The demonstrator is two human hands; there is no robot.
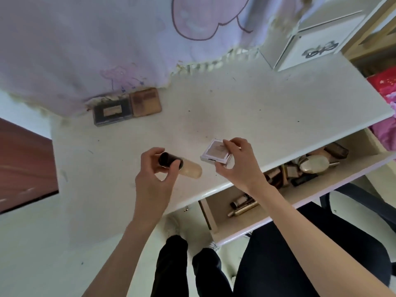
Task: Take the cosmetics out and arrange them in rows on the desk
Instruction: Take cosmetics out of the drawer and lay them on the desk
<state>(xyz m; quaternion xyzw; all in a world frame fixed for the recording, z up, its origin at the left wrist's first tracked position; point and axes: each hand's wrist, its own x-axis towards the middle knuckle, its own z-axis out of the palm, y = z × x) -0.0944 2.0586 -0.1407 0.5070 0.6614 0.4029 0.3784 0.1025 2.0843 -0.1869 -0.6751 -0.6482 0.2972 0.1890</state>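
White laminate desk (235, 108) fills the middle of the head view, its front edge running from about seven o'clock up to three o'clock. Lilac cloth (85, 50) printed with a cartoon hangs over the far side, from nine round to twelve o'clock. Below the desk's edge, at four to five o'clock, an open drawer (246, 224) holds a jumble of cosmetics (308, 166), among them tubes and dark cases too blurred to tell apart. At ten o'clock, against the cloth's hem, a dark palette (111, 112) and a brown palette (145, 102) lie side by side, touching. Just left of centre, the left hand (153, 179) curls its fingers and thumb round the black cap of a foundation bottle (190, 170), which lies tilted with its beige body pointing toward four o'clock, low over the desk. Just right of centre, the right hand (237, 166) pinches a pale square compact (215, 154) by its edges, thumb near and fingers far, close above the desk's front edge.
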